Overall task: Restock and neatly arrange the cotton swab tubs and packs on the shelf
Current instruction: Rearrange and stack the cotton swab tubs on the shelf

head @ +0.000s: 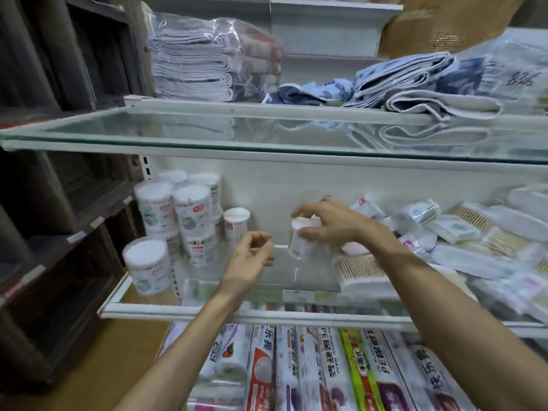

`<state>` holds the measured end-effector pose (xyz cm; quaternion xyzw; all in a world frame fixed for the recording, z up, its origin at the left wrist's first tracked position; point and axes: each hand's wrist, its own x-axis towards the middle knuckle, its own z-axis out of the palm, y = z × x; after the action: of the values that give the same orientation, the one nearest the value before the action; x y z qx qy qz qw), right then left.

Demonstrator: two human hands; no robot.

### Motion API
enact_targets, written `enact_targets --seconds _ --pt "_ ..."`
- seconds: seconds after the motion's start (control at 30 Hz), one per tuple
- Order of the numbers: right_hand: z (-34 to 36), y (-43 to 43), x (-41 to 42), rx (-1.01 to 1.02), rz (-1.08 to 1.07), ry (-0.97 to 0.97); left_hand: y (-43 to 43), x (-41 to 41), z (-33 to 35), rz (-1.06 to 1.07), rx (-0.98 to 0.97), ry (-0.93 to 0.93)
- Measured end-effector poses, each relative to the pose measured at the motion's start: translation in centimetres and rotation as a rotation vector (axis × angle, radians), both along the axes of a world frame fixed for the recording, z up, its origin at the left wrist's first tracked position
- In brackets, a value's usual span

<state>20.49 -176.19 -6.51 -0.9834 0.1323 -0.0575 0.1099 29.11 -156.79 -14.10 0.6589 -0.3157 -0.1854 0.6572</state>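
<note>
Glass shelf (142, 310): one slim tub (235, 223) is stood beside stacked large tubs (189, 215); one tilted tub (299, 244) is gripped by the right hand (329, 223); the left hand (249, 256) is held loosely curled, empty.

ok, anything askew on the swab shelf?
Yes. The packs on the right lie in a jumbled heap, overlapping at odd angles, unlike the upright stacked tubs at left. The right hand holds one small tub tilted.
</note>
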Motion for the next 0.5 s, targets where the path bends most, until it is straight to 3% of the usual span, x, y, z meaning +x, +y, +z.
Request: enact_targets --seconds 0.2,0.5 --pt "0.6 -0.7 0.1 0.473 0.023 -0.255 -0.2 -0.5 -0.2 -0.15 0.025 -0.005" --pt "0.7 0.6 0.0 0.674 0.001 -0.301 -0.6 0.4 0.5 -0.224 -0.19 0.318"
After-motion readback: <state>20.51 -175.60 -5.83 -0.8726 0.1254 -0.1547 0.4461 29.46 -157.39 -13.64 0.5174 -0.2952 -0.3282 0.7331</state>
